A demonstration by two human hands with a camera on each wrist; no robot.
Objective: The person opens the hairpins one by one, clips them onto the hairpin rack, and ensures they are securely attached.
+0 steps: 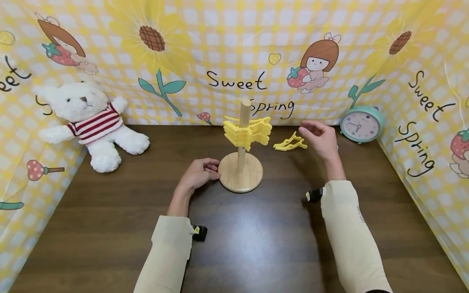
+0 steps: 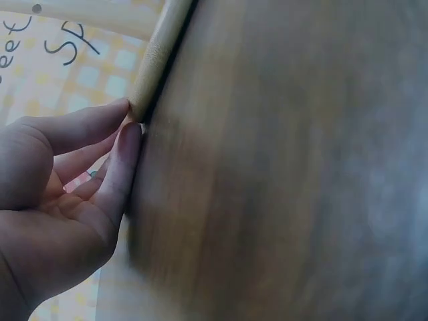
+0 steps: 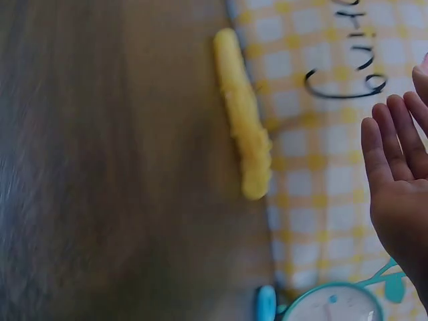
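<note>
A wooden post point(image 1: 241, 158) rises from a round wooden base point(image 1: 245, 181), with a stack of yellow forked plastic pieces point(image 1: 238, 134) around its upper part. At the left edge of that base is my left hand point(image 1: 199, 174); its thumb and forefinger point(image 2: 100, 124) pinch the rim in the left wrist view. To the right of the stand, loose yellow forked pieces point(image 1: 290, 143) lie together on the table. My right hand point(image 1: 319, 138) hovers beside them, fingers loosely bent and holding nothing. In the right wrist view those yellow pieces point(image 3: 244, 120) lie apart from the fingers.
A white teddy bear point(image 1: 97, 122) in a striped shirt sits at the back left of the dark wooden table point(image 1: 117, 236). At the back right stands a mint alarm clock point(image 1: 360, 125), close behind my right hand. Checked cloth point(image 1: 227, 49) surrounds the back and sides.
</note>
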